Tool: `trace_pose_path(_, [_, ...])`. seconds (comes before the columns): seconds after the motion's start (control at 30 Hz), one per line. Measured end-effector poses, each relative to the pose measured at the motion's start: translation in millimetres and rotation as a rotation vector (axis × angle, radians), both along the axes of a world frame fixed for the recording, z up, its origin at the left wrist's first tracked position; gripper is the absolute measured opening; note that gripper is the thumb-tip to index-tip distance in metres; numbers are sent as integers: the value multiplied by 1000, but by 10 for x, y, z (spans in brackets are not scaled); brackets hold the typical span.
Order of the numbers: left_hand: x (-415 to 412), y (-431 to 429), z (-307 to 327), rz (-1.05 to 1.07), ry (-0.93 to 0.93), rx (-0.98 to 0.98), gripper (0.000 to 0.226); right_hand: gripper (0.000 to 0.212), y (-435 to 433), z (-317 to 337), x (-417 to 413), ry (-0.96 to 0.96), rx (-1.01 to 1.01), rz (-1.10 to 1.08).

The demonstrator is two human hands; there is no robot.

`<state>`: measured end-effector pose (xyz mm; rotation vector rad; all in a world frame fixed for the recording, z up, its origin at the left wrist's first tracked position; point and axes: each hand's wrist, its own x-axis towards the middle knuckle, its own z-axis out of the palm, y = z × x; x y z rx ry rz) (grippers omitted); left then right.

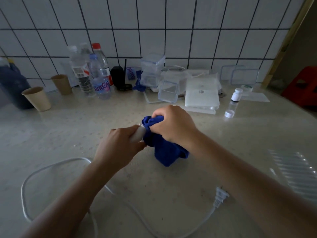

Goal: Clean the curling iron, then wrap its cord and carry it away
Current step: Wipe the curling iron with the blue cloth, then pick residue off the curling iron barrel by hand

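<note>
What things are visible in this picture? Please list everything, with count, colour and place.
curling iron: 1, white, centre, mostly hidden
cloth: 1, blue, around the iron
cord: 1, white, looped at front left
plug: 1, white, front right
bottles: about 4, clear, back left
cups: 2, tan, back left
boxes: several, clear, back centre
vial: 1, white, back right
counter: 1, beige
left hand: holds the iron
right hand: grips the cloth
</note>
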<state>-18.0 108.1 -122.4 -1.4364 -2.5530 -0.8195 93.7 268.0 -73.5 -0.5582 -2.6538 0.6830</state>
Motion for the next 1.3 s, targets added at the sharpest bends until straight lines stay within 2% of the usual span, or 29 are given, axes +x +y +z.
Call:
trace_pose_path(0.2, [-33, -17, -22, -10, -57, 24, 31, 2, 81, -57, 149, 140, -90, 6])
trace_pose_path(0.3, [-43, 7, -44, -19, -120, -10, 37, 7, 372, -183, 452, 161, -115, -145])
trace_pose_path(0.4, [-31, 6, 52, -79, -183, 68, 28, 3, 661, -214, 919, 216, -152, -283])
trace_pose_path(0.57, [-154, 10, 140, -105, -98, -11, 36, 17, 890, -307, 1236, 200, -188, -354])
trace_pose_path(0.63, [-257, -51, 112, -61, -72, -58, 53, 40, 933, -333, 1211, 178, -223, -363])
trace_pose_path(0.7, [-392, -127, 72, -20, -54, -105, 64, 49, 932, -374, 1129, 165, -212, -375])
trace_pose_path(0.8, [-544, -186, -10, 36, -64, -170, 77, 27, 929, -450, 949, 228, -185, -374])
trace_pose_path(0.87, [-586, -173, -81, 58, -81, -208, 87, 22, 930, -519, 846, 261, -158, -384])
trace_pose_path(0.97, [-605, -143, -152, 59, -32, -275, 84, 10, 881, -645, 735, 196, -97, -412])
trace_pose_path(1.03, [-612, -124, -153, 63, 8, -324, 80, 9, 870, -667, 710, 143, -95, -413])
trace_pose_path(1.13, [-617, -71, -92, 74, 13, -409, 79, 9, 857, -536, 821, 120, -216, -380])
trace_pose_path(1.23, [-600, -67, 30, 68, -30, -424, 84, 20, 791, -443, 1135, 208, -204, -379])
trace_pose_path(1.3, [-523, -103, 144, 67, -41, -337, 79, 14, 726, -412, 1442, 293, -147, -413])
